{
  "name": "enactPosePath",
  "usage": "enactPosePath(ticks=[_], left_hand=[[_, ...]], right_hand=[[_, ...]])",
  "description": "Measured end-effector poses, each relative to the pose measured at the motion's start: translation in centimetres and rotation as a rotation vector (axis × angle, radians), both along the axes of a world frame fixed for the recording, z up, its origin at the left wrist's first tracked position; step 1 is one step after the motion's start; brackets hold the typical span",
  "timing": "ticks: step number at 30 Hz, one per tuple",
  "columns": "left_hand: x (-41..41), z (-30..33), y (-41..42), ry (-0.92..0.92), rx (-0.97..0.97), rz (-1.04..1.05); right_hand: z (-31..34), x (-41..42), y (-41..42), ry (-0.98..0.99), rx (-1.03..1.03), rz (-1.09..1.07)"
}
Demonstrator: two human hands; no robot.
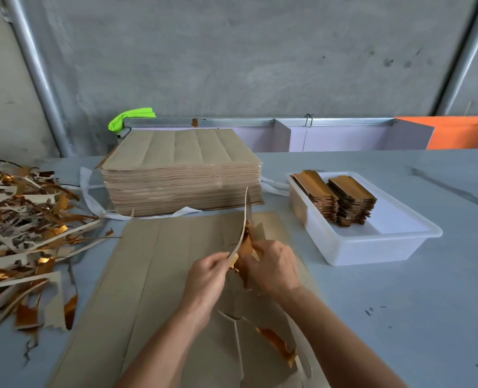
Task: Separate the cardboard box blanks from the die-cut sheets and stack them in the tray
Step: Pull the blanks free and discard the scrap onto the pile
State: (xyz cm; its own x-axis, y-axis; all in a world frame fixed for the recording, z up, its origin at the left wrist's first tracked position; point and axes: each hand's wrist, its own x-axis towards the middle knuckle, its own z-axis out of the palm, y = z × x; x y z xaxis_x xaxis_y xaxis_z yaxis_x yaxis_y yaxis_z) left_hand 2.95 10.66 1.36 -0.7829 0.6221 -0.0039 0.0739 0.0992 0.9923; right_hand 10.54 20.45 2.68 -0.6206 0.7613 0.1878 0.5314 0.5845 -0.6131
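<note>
A thick stack [181, 175] of uncut sheets is sitting at the back of the grey table [400, 298]. In front of the stack, one sheet [159, 275] is lying flat, plain brown side up, with long cuts running through it. To the left of the stack a scrap heap [22, 233] of torn gold-faced trimmings is spreading out; to the right of the stack, the tray [372, 242] is holding two short piles of blanks [335, 197].

Over the sheet's right part, a strip [244, 217] is curving upward. The left hand [207, 278] is pinching its lower end, while the right hand [274, 267] is curling its fingers around a gold-faced piece just beside it; whether that piece is a blank cannot be told.

The card is probably light and bendy, stiff only along its length, and likely to tear at the nicks. Gripping close to the joint, as both hands are doing, seems wisest; the gold face may be slick.
</note>
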Motion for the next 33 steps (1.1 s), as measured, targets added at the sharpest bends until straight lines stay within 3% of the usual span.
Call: enactPosePath(ticks=[4,12,17,24,33], left_hand=[[-0.5,-0.4,0.1,-0.002,0.018,0.058],[-1.6,-1.2,0.3,0.086,-0.165,0.192],[-1.2,0.1,0.9,0.029,-0.125,-0.002],[-0.4,0.1,1.5,-0.24,-0.069,-0.218],[-0.9,-0.6,1.7,-0.259,-0.066,-0.22]], right_hand=[[-0.5,0.0,0.0,0.012,-0.029,0.028],[-1.5,0.2,0.9,0.024,-0.066,-0.049],[-1.4,-0.3,1.0,0.016,-0.061,-0.025],[-0.8,0.4,1.2,0.078,-0.24,0.061],[-0.1,1.0,1.9,0.079,-0.257,0.119]])
